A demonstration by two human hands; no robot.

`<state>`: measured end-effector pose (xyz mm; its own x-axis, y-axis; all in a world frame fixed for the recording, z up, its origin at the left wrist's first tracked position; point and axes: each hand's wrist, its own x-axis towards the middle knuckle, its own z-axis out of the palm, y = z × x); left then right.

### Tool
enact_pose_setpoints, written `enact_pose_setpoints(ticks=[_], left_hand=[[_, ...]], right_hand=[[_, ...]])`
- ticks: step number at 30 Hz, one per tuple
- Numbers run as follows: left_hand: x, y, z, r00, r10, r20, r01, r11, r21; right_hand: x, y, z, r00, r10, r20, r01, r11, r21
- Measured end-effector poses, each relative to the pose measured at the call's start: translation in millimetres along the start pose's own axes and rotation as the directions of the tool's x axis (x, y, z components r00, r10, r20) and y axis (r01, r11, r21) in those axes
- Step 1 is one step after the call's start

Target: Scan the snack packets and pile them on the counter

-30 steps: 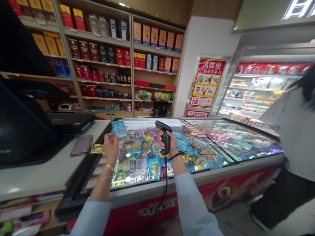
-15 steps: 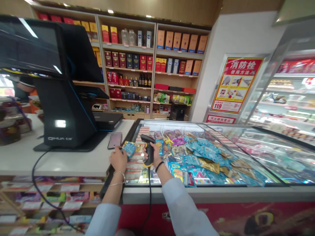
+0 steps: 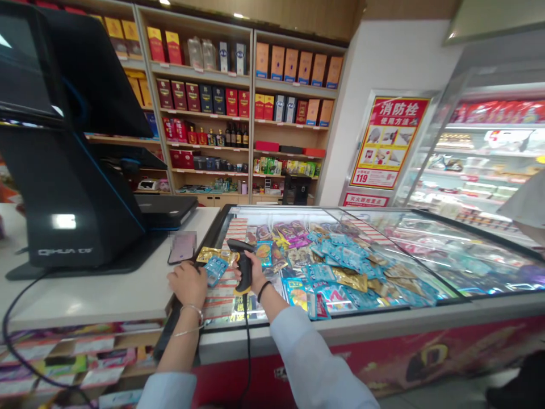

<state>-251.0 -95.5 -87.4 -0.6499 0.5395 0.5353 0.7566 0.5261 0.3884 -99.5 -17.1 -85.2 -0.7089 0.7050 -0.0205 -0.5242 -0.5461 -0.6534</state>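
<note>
My left hand (image 3: 188,284) is closed on the edge of a blue snack packet (image 3: 216,270), beside the counter's right edge; some of its fingertips are hidden. Wrapped in my right hand (image 3: 252,271) is a black and yellow handheld barcode scanner (image 3: 244,267). Its head is up, near the blue packet, and its cable hangs down in front. Just behind the blue packet, a gold packet (image 3: 207,254) lies on the glass top of the freezer (image 3: 221,318). A phone (image 3: 182,248) lies on the counter beyond my left hand.
Several snack packets (image 3: 344,255) are heaped on the glass to the right. A black checkout terminal (image 3: 85,187) stands on the white counter (image 3: 97,298) at left. Shelves of boxes and bottles (image 3: 204,102) line the back. Another person's sleeve (image 3: 528,196) shows at far right.
The view has turned right, so things sit further left. The blue packet has shifted nearer me with my left hand, showing more of the gold packet. The other person's sleeve has come into view.
</note>
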Motion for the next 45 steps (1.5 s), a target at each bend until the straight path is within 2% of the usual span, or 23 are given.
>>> enact_pose_setpoints(ticks=[11, 19, 23, 27, 29, 31, 34, 36, 40, 45], left_hand=[[0, -1, 1, 1.0, 0.019, -0.017, -0.019, 1.0, -0.006], [1, -2, 4, 0.999, 0.026, -0.036, -0.027, 0.999, -0.021], [2, -5, 5, 0.999, 0.035, -0.035, -0.037, 0.998, -0.044], [5, 5, -1, 0.999, -0.005, -0.05, 0.0, 0.994, -0.11], [7, 25, -8, 0.998, 0.013, -0.069, -0.023, 0.989, -0.147], [7, 56, -18, 0.993, 0.081, -0.084, -0.096, 0.977, -0.19], [1, 119, -29, 0.969, 0.233, -0.086, -0.247, 0.929, -0.274], [-9, 163, -31, 0.953, 0.29, -0.083, -0.301, 0.895, -0.33], [-42, 240, -19, 0.919, 0.386, -0.079, -0.37, 0.779, -0.506], [-87, 309, 17, 0.864, 0.503, -0.028, -0.368, 0.593, -0.716]], right_hand=[[2, 1, -2, 0.999, 0.026, -0.026, -0.025, 0.999, 0.027], [0, 0, -1, 1.0, 0.008, 0.008, -0.008, 0.999, 0.048], [-14, -14, 7, 0.995, -0.089, 0.042, 0.085, 0.994, 0.075], [-39, -52, 11, 0.978, -0.191, 0.086, 0.188, 0.981, 0.047], [-57, -79, 9, 0.962, -0.249, 0.111, 0.247, 0.969, 0.027], [-78, -110, 4, 0.938, -0.322, 0.124, 0.324, 0.946, 0.01], [-114, -155, -11, 0.89, -0.444, 0.1, 0.449, 0.893, -0.029], [-138, -181, -26, 0.852, -0.518, 0.067, 0.522, 0.85, -0.064], [-184, -220, -65, 0.79, -0.613, 0.015, 0.61, 0.783, -0.124], [-229, -250, -118, 0.745, -0.663, -0.073, 0.643, 0.743, -0.185]])
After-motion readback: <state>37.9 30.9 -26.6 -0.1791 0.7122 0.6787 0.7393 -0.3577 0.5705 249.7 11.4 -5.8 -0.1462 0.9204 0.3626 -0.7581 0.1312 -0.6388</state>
